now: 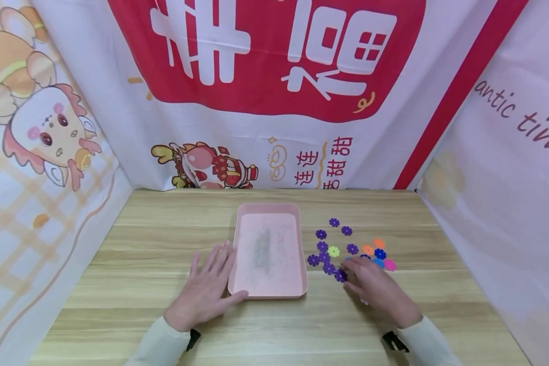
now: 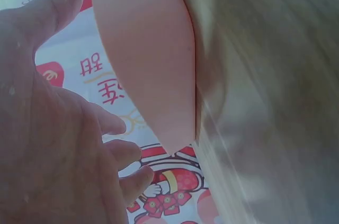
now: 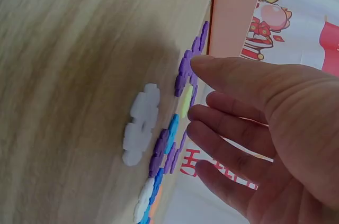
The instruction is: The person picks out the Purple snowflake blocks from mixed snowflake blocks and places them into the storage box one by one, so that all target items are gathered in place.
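Note:
A shallow pink tray (image 1: 285, 254) lies on the table, holding nothing but a greyish smudge on its floor. My left hand (image 1: 206, 292) is spread at the tray's left side, thumb by the near left corner. To the right are several flower-shaped plastic discs. Most are purple discs (image 1: 324, 257), around a yellow-green disc (image 1: 333, 251). Over their near edge hovers my right hand (image 1: 377, 290), fingers loosely bent, with nothing visible between thumb and fingers in the right wrist view. A white disc (image 3: 142, 123) lies flat below it. The hand hides part of the pile in the head view.
Beyond the right hand sit orange discs (image 1: 378, 244), a dark blue disc (image 1: 380, 254) and a pink disc (image 1: 390, 265). The wooden table (image 1: 174, 218) is bounded by printed cloth (image 1: 274, 127) at the back and both sides.

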### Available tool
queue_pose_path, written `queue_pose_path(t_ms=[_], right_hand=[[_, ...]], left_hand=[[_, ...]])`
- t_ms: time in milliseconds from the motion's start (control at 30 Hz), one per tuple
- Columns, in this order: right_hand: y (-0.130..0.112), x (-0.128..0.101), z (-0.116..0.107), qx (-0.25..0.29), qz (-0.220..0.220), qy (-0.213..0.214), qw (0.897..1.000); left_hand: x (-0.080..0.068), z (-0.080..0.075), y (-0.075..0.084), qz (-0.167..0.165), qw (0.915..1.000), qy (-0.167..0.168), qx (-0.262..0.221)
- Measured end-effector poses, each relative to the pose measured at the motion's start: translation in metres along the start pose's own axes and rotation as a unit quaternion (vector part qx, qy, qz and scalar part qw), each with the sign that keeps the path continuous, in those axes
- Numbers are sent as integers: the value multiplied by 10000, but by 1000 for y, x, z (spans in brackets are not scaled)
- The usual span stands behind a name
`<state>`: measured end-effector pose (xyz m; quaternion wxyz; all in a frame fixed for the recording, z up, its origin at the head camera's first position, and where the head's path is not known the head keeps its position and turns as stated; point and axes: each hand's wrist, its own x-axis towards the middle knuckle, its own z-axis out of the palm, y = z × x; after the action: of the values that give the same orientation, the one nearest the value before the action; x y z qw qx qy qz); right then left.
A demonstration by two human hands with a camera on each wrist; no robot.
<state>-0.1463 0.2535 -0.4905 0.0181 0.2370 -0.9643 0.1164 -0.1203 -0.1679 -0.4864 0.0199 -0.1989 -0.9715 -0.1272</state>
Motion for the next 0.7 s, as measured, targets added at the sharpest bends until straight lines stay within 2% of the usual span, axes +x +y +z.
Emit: queue_pose_path(t_ms=[133, 433, 700], right_hand=[[0, 1, 2, 70, 17, -98, 9999], [-3, 9, 6, 159, 432, -512, 9976], [-2, 12, 7, 260, 361, -498, 9978]], left_hand=[[1, 2, 2, -2, 10000, -59, -17], [3, 8, 4, -33, 9995, -306, -14], [4, 9, 5, -41, 9984, -560, -76]])
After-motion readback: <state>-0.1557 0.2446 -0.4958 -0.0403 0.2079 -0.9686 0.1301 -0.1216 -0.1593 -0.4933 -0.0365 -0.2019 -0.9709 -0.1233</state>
